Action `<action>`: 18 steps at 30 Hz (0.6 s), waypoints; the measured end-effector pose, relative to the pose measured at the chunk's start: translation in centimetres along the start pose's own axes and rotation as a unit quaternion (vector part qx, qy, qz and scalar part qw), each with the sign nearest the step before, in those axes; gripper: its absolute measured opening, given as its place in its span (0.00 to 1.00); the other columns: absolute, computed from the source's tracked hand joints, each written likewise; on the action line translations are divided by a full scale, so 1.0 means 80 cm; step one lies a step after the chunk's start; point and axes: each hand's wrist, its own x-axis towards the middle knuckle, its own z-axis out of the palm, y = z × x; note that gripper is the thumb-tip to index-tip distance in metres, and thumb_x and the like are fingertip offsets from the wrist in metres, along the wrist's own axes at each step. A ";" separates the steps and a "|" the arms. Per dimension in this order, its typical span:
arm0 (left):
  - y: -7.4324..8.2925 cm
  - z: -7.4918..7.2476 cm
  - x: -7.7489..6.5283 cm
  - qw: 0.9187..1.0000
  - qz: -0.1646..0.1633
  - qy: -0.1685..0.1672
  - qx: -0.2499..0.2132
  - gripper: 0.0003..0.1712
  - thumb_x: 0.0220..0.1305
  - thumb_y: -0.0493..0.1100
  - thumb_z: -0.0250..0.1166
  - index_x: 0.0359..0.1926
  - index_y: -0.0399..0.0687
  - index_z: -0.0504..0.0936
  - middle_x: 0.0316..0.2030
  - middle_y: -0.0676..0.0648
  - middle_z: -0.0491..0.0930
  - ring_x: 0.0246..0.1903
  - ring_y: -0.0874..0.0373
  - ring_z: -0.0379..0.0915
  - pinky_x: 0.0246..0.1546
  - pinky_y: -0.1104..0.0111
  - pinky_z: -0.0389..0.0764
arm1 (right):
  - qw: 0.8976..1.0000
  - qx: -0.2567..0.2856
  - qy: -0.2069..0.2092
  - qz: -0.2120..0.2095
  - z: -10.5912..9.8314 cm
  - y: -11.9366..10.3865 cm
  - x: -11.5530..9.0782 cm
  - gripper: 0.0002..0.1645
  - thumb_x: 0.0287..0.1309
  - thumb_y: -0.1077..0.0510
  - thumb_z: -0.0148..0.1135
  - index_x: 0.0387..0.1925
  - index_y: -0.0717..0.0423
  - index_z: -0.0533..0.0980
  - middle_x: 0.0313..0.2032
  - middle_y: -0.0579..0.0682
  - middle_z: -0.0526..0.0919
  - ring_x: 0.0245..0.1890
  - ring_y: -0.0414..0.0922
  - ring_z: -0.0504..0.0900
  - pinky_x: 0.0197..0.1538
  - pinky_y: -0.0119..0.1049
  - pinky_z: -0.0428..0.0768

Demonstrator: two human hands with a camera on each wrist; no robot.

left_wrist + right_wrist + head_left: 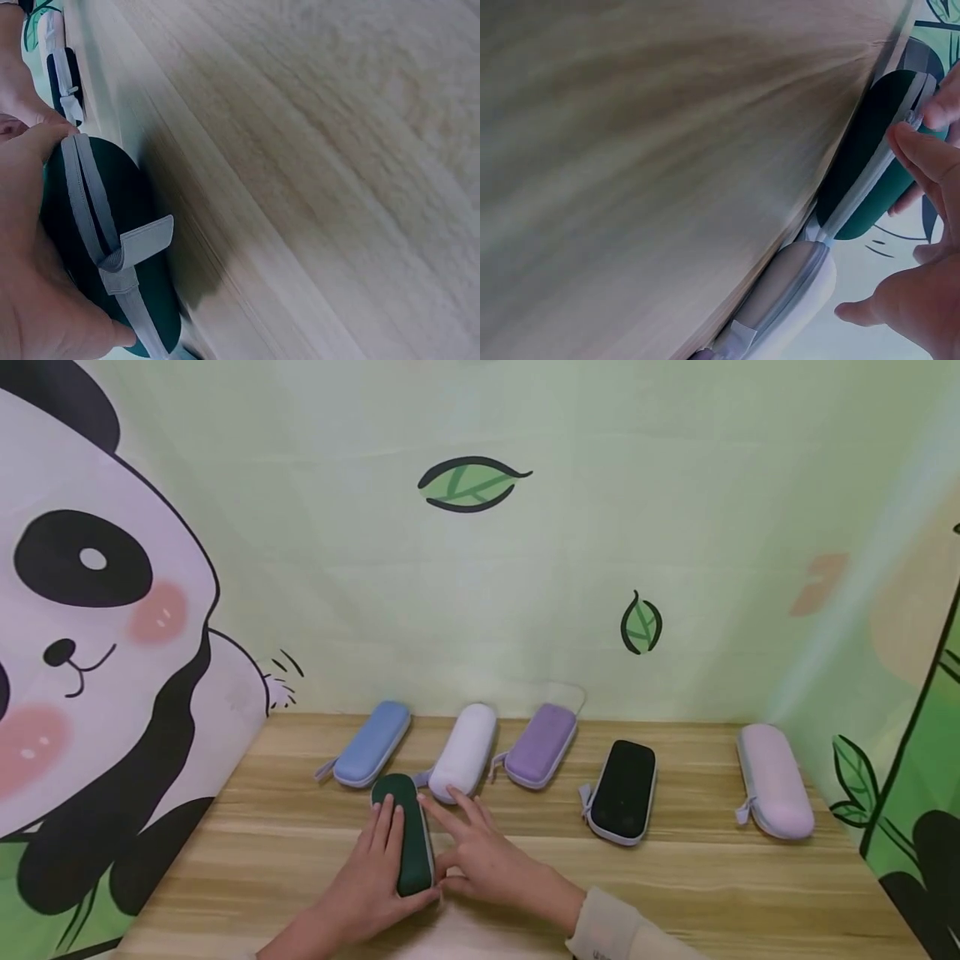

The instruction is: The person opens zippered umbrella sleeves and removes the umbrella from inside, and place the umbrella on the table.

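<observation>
A dark green zip case [414, 847] with light grey trim lies on the wooden table, its long side running away from me. My left hand [367, 868] holds it: the fingers lie along its top and the thumb is at its near end. From the right, my right hand [495, 856] pinches the small zipper pull [913, 118] with thumb and forefinger, while its other fingers spread towards the white case. In the left wrist view a grey fabric tab [146, 241] sticks out from the green case's end, and a dark gap runs between the zip tapes beside it.
Behind stand a blue case [372, 745], a white case [463, 752] and a purple case [542, 747]. A black case [622, 793] and a pink case [776, 781] lie to the right on the wooden table [697, 893]. A panda-print cloth [337, 568] backs the table.
</observation>
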 end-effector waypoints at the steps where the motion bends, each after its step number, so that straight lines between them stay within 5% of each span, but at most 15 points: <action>1: 0.000 -0.001 -0.001 1.000 0.001 0.000 0.000 0.70 0.57 0.79 0.61 0.77 0.27 0.49 0.77 0.26 0.42 0.76 0.29 0.39 0.70 0.43 0.60 | 1.000 0.001 0.001 0.000 0.000 0.001 0.000 0.04 0.53 0.44 0.76 0.30 0.34 0.88 0.81 0.53 0.45 0.76 0.69 0.45 0.62 0.75 0.63; 10: 0.000 -0.006 -0.004 1.000 0.001 -0.010 -0.019 0.67 0.60 0.71 0.66 0.77 0.26 0.47 0.77 0.25 0.38 0.76 0.28 0.37 0.67 0.44 0.65 | 0.999 -0.026 0.015 0.018 -0.006 0.006 0.010 0.03 0.53 0.45 0.77 0.31 0.33 0.88 0.81 0.51 0.46 0.77 0.68 0.45 0.64 0.75 0.60; 18: -0.001 -0.003 -0.011 0.999 0.014 -0.046 -0.021 0.65 0.60 0.70 0.65 0.79 0.30 0.46 0.79 0.30 0.34 0.77 0.33 0.34 0.69 0.45 0.63 | 0.994 -0.060 0.040 0.077 0.005 0.019 0.034 0.03 0.53 0.46 0.77 0.31 0.35 0.89 0.81 0.47 0.48 0.78 0.66 0.44 0.65 0.74 0.59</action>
